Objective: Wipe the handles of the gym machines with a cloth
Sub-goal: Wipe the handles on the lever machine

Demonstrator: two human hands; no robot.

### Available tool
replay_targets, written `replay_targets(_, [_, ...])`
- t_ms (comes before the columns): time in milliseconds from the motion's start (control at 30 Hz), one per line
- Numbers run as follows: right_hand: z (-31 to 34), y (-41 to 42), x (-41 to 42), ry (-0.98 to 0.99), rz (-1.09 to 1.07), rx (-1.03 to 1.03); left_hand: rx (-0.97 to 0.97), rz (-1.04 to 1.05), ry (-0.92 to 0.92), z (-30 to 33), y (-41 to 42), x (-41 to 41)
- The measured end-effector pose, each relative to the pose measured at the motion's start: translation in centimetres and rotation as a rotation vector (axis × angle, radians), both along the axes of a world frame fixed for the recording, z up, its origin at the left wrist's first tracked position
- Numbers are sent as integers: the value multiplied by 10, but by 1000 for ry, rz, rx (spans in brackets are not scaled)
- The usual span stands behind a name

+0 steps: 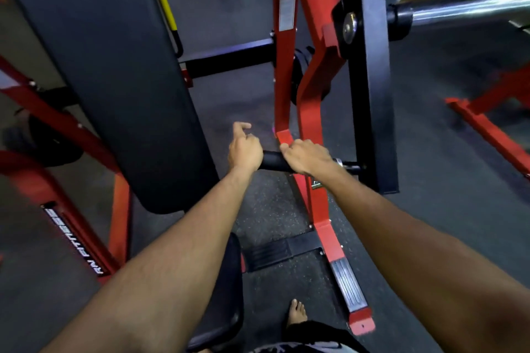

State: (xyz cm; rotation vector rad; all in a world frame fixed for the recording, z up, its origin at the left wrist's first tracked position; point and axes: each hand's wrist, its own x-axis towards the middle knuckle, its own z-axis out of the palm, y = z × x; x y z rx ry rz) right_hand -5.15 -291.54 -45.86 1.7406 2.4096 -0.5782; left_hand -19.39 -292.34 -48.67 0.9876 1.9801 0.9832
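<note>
Right hand: your right hand point(305, 156) curls over the black cylindrical foam-covered handle point(272, 160), fingers wrapped over its top, grasping it.
Left hand: your left hand point(245, 149) sits at the handle's free end, fingers bent around it, index finger lifted; no cloth shows in either hand.
Handle axis: the long axis lies horizontal, left to right; the free end points left, the other end joins a chrome collar point(339, 163) on the black upright post point(370, 80).
Handle position: mid-frame, beside the red painted steel frame point(308, 100) and right of the black padded backrest point(114, 80).
Floor: dark speckled rubber matting point(266, 209), with a ribbed metal foot plate point(348, 285) on the red base rail.
Room: a polished chrome bar point(470, 10) projects at upper right; your bare foot point(296, 312) stands below.
</note>
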Motion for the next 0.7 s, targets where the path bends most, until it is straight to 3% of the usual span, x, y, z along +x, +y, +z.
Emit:
replay_targets(167, [-18, -20, -23, 242, -29, 250, 9, -14, 11, 4, 2, -2])
replay_targets(267, [-44, -37, 0, 403, 116, 411, 2, -24, 37, 4, -1, -1])
replay_targets(400, [-65, -39, 44, 462, 293, 461, -15, -57, 111, 11, -3, 0])
replay_targets(567, [-38, -29, -7, 567, -49, 311, -72, -76, 159, 16, -5, -1])
replay_targets(700, [-34, -46, -26, 585, 64, 343, -88, -89, 194, 16, -4, -3])
